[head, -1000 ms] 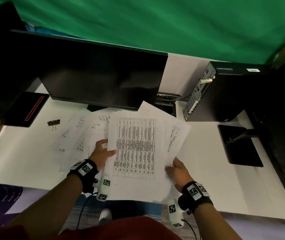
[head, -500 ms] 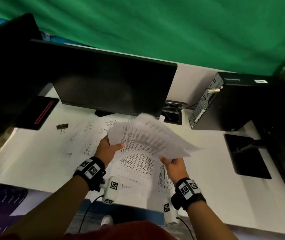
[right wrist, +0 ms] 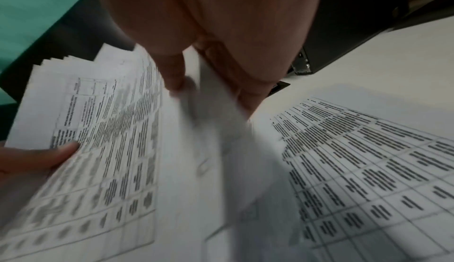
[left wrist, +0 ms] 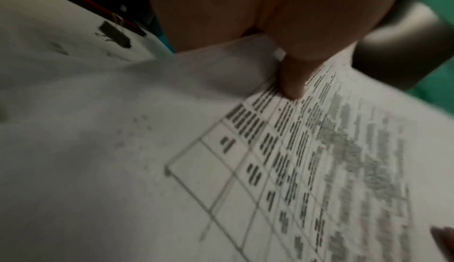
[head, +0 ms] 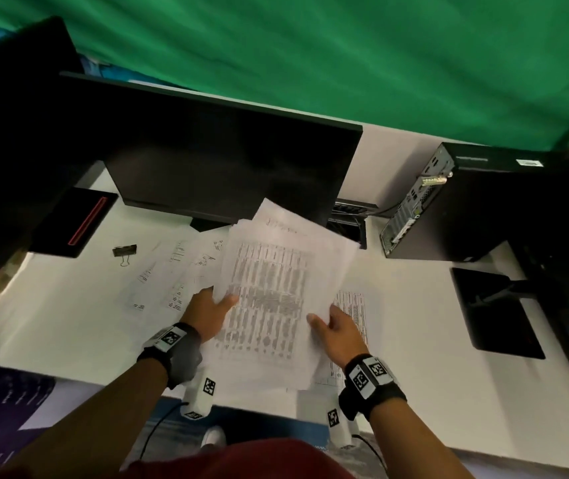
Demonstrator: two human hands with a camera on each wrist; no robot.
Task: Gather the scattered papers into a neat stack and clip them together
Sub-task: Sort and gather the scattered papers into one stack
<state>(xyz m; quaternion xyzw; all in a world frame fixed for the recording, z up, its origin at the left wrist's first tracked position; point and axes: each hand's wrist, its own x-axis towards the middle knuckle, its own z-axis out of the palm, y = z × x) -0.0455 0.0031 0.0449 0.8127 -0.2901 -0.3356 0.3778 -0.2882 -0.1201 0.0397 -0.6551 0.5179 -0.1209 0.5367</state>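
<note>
- White printed paper sits between the fingers of both hands: the left hand (head: 208, 311) pinches the left edge of a bundle of sheets (head: 269, 299), thumb on the printed table and fingers hidden underneath.
- The right hand (head: 336, 331) pinches the bundle's right edge in the same way; the right wrist view shows the thumb (right wrist: 172, 72) on top and fingers below.
- The bundle is at frame centre in the head view, tilted, and seems raised off the desk (head: 68, 323). Its upper corners fan out, so the edges are not yet squared.
- Loose sheets are not yet gathered: one lies flat on the desk just right of the right hand (head: 353, 305), and several lie overlapped to the left of the left hand (head: 169, 271).
- The binder clip (head: 124, 251) lies untouched on the desk in the left part of the frame, well apart from both hands and close to a black box with a red stripe (head: 75, 223).
- Progress, as a judgement: gathering is partly done. Remaining steps: collect the loose sheets, tap the edges even, fetch the clip, fasten it.
- A monitor (head: 224, 167) and a computer case (head: 448, 202) stand behind the work area.
</note>
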